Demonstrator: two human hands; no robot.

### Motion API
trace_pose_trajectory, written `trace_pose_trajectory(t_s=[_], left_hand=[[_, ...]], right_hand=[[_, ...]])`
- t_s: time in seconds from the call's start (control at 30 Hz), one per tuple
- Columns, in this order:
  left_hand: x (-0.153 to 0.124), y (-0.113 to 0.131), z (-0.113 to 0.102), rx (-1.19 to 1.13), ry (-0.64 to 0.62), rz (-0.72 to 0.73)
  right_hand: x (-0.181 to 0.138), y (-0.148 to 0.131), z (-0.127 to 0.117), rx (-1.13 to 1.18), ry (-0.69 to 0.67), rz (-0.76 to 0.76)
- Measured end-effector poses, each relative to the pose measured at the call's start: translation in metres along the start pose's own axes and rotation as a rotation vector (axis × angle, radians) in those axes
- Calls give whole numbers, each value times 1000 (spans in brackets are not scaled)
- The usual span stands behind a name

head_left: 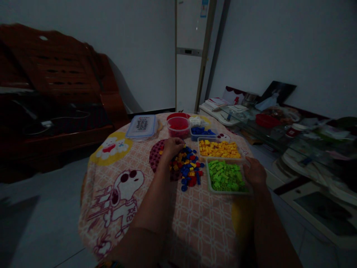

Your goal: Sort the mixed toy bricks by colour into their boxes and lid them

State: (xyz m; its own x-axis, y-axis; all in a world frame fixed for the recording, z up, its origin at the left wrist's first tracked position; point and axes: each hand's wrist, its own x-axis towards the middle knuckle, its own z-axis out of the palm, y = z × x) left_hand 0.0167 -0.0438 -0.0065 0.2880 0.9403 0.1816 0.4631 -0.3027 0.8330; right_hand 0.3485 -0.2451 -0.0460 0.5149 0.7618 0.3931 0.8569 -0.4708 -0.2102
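My left hand [173, 147] reaches over the far left side of a mixed pile of blue, yellow and red toy bricks [189, 162]. Its fingers are closed together, and whatever they hold is too small and dark to make out. On the right, my right hand [255, 171] grips the right rim of a clear plastic container [228, 192] full of green bricks [224, 175]. Touching or almost touching its far side is another clear container [198, 147], which holds yellow bricks [219, 149].
Farther back are a tub of red bricks [178, 126], a container of blue bricks [202, 131] and a blue-rimmed lid [141, 125]. A patterned cloth [195, 223] covers the round table. To the right stands a cluttered glass shelf [251, 124]; a wooden bench [64, 74] is at left.
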Motion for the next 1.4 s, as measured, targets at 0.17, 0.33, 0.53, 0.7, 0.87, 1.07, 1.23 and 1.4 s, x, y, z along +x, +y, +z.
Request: trace_pose_trajectory(t_s=[0.17, 0.33, 0.53, 0.7, 0.87, 1.07, 1.23, 1.4], left_hand=[[-3, 19, 22, -111, -38, 73], [-6, 34, 36, -153, -159, 204], [-2, 16, -1, 177, -115, 158], [-2, -4, -24, 336, -179, 118], [-2, -1, -21, 348, -281, 144], [-2, -4, -20, 296, -333, 50], [-1, -9, -22, 387, -238, 25], [-2, -5, -19, 467, -227, 30]], right_hand=[[0, -1, -1, 23, -2, 1], [0, -2, -3, 15, -20, 17], [-1, -4, -4, 6, -21, 5], [-1, -4, -4, 15, -9, -1], [-2, -4, -5, 16, -17, 8], [-1, -5, -6, 10, -25, 18], [-1, -7, -8, -9, -41, 14], [0, -4, -5, 6, -23, 4]])
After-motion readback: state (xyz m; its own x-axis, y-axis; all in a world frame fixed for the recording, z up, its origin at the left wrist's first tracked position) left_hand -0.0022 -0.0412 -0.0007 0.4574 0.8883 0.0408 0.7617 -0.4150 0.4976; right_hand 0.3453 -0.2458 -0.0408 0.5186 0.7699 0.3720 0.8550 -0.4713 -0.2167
